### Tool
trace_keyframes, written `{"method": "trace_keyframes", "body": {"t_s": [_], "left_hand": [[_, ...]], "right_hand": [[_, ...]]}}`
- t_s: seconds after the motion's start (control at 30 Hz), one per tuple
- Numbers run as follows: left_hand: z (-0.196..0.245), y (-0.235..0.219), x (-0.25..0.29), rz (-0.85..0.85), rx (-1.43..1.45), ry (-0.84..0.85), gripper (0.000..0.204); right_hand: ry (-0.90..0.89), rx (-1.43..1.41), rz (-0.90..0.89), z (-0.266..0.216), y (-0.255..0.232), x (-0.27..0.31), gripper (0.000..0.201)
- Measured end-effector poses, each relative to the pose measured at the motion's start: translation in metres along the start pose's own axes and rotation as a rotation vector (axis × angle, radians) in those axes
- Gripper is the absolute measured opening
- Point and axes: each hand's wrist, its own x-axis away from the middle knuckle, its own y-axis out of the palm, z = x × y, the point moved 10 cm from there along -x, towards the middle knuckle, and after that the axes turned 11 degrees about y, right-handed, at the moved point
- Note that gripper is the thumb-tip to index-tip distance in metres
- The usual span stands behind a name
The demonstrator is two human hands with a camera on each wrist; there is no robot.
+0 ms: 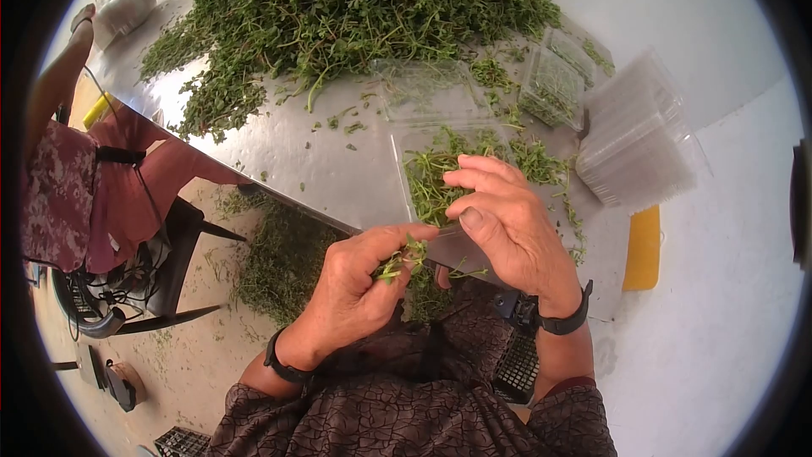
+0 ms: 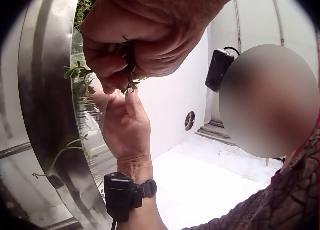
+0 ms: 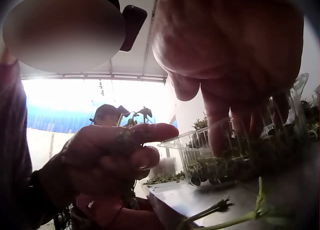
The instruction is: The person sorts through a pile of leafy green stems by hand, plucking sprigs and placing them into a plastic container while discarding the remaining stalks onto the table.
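Observation:
My left hand (image 1: 351, 296) grips a few short leafy green sprigs (image 1: 396, 268) between thumb and curled fingers, at the table's near edge. In the left wrist view the sprigs (image 2: 132, 85) poke out below the fingers. My right hand (image 1: 520, 241) is over an open clear plastic clamshell box (image 1: 401, 182), its fingers fairly straight. The right wrist view shows those fingers reaching down past the box wall (image 3: 186, 162) onto the greens (image 3: 215, 171) inside. The box's lid (image 1: 423, 85) lies folded back on the far side.
A large heap of leafy greens (image 1: 355, 8) covers the back of the metal table (image 1: 279, 161). At right stand filled boxes (image 1: 551, 89) and a stack of clear boxes (image 1: 639, 140). More greens (image 1: 283, 262) lie below the table. Another person (image 1: 93, 178) is at left.

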Motion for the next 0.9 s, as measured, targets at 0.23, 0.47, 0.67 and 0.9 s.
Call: {"method": "trace_keyframes", "body": {"t_s": [0.23,0.47,0.67,0.9], "left_hand": [[-0.001,0.002,-0.002,-0.013,0.004,-0.006,0.033],[-0.007,0.002,0.009,0.007,0.296,-0.307,0.028],[0.003,0.014,0.007,0.041,0.869,-0.340,0.039],[0.008,0.050,0.023,-0.189,1.185,-0.384,0.029]], "right_hand": [[-0.006,0.076,-0.024,0.000,0.007,-0.003,0.041],[-0.073,0.064,0.061,-0.016,-0.014,0.004,0.027],[-0.112,0.051,0.208,-0.037,-0.041,0.020,0.030],[-0.032,-0.259,0.065,-0.038,-0.017,0.035,0.042]]}}
